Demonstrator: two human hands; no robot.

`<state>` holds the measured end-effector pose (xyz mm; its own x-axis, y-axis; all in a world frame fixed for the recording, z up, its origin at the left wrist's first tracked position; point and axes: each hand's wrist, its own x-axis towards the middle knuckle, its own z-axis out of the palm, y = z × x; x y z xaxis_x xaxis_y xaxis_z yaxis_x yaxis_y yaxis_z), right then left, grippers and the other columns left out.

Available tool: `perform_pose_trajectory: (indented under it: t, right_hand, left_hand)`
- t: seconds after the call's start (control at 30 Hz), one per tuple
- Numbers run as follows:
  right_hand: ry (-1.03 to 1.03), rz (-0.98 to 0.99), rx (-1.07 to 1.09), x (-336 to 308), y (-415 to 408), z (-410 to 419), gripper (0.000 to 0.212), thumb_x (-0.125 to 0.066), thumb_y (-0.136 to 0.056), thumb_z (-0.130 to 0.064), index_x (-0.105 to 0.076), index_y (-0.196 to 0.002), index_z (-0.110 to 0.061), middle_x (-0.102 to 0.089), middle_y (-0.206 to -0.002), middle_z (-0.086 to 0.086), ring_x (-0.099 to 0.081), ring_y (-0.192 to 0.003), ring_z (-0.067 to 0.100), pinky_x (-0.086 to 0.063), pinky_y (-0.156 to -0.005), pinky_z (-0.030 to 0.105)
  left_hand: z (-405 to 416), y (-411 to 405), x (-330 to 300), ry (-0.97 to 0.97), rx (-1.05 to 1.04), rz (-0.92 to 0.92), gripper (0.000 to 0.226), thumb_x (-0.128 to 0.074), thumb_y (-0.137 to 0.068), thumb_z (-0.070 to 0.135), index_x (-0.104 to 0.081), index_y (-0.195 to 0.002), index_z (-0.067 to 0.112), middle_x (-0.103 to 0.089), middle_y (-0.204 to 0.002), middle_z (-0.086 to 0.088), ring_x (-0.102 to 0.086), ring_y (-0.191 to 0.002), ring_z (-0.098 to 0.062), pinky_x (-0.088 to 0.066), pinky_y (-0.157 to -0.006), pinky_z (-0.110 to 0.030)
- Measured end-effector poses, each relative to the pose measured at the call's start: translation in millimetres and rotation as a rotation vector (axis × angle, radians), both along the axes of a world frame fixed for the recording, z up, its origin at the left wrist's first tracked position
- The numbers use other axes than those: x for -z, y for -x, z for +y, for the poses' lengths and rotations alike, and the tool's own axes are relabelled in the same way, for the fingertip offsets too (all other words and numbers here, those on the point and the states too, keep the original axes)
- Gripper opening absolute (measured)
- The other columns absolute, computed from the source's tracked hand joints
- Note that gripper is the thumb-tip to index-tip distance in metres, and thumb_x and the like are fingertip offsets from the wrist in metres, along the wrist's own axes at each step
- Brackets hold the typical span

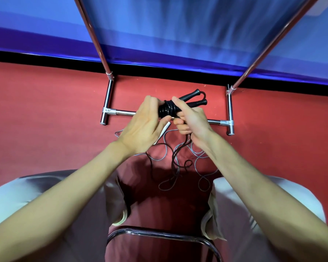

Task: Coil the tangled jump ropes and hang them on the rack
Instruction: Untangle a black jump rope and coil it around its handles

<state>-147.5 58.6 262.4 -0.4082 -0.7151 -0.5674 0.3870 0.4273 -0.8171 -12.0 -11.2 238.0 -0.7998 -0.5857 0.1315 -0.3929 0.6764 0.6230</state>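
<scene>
Nearest the person, slack black rope point(175, 159) trails down from the handles to the floor. Above it, the right hand point(189, 118) clamps its grip round the paired black handles point(189, 101), whose long axis points up-right. Left of the handles, the left hand point(142, 121) pinches the wound coil point(167, 109). Beyond stands the rack point(229, 108).

You've got the black jump rope point(168, 108), glossy black cord wound round its black handles point(192, 100). The other rope point(198, 155) down there is pale grey-blue with a white handle point(164, 131). Floor point(45, 114) is plain red, rack point(110, 112) is shiny chrome, wall point(159, 31) is blue with a black strip point(45, 57) along the bottom.
</scene>
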Motion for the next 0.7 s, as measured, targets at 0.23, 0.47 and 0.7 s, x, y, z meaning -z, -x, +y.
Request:
perform_pose_trajectory:
  t: [0.23, 0.47, 0.7]
  right_hand:
    - [0.153, 0.065, -0.093, 6, -1, -1, 0.045, -0.057, -0.097, -0.031, -0.062, -0.053, -0.019, -0.038, -0.05, -0.003, -0.023, -0.04, 0.006, -0.019, -0.038, 0.016]
    - [0.254, 0.201, -0.228, 13, -5, -3, 0.048, -0.053, -0.099, -0.03, -0.05, -0.059, -0.003, -0.037, -0.062, 0.016, -0.021, -0.041, 0.01, -0.017, -0.043, 0.021]
    - [0.23, 0.311, -0.327, 9, -12, -2, 0.047, -0.048, -0.101, -0.016, -0.049, -0.056, -0.005, -0.043, -0.034, -0.01, -0.034, -0.032, 0.001, -0.026, -0.041, 0.009]
  left_hand:
    - [-1, 14, -25, -0.875, -0.282, 0.162, 0.042, -0.057, -0.07, 0.025, -0.043, -0.109, 0.016, -0.055, -0.075, -0.002, -0.053, -0.064, -0.019, -0.043, -0.05, -0.03]
    - [-10, 18, -28, -0.998, -0.419, 0.213, 0.041, -0.046, -0.1, 0.043, -0.06, -0.083, 0.008, -0.056, -0.067, -0.012, -0.04, -0.042, -0.018, -0.03, -0.04, -0.021]
    - [-5, 17, -14, -0.792, -0.538, 0.166, 0.055, -0.04, -0.099, 0.035, -0.058, -0.056, 0.007, -0.061, -0.054, -0.016, -0.039, -0.033, -0.019, -0.028, -0.039, -0.024]
